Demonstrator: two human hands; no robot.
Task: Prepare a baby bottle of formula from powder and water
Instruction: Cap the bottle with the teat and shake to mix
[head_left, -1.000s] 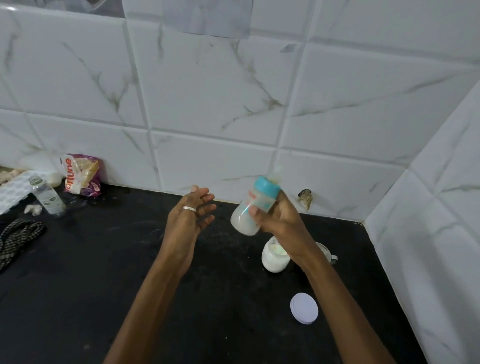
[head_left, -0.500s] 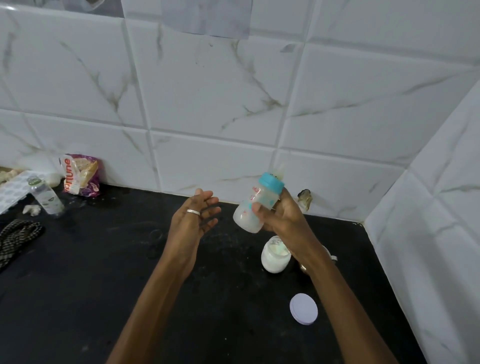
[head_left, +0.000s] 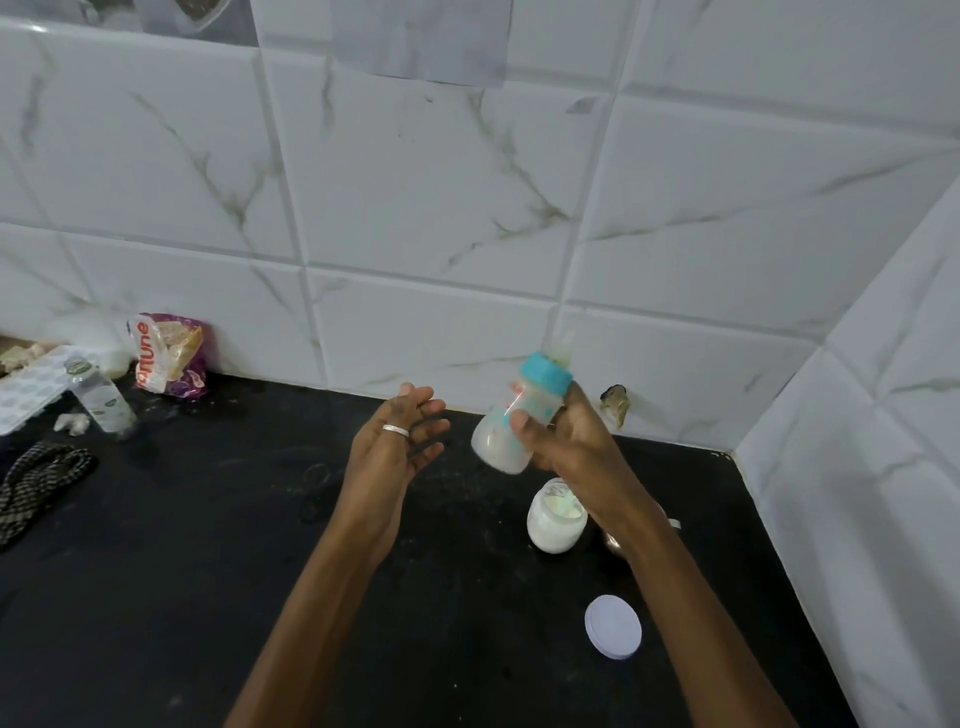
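Note:
My right hand (head_left: 571, 441) grips a small baby bottle (head_left: 506, 423) with a teal collar and a clear teat, tilted with its top to the upper right. Milky white liquid shows inside, blurred. My left hand (head_left: 395, 441) hovers a short way to the bottle's left, fingers spread, palm toward the bottle, holding nothing; a silver ring sits on one finger. Below the bottle an open jar of white powder (head_left: 553, 519) stands on the black counter (head_left: 208, 571). Its white round lid (head_left: 613, 626) lies flat nearer to me.
A small clear water bottle (head_left: 101, 395), a purple snack packet (head_left: 169, 361) and a white patterned tray (head_left: 31, 387) sit at the back left. A dark checked cloth (head_left: 39, 480) lies at the left edge. Tiled walls close the back and right side.
The bottle has shifted slightly between frames in my right hand, its liquid sloshing and blurred. My left hand has stayed open beside it.

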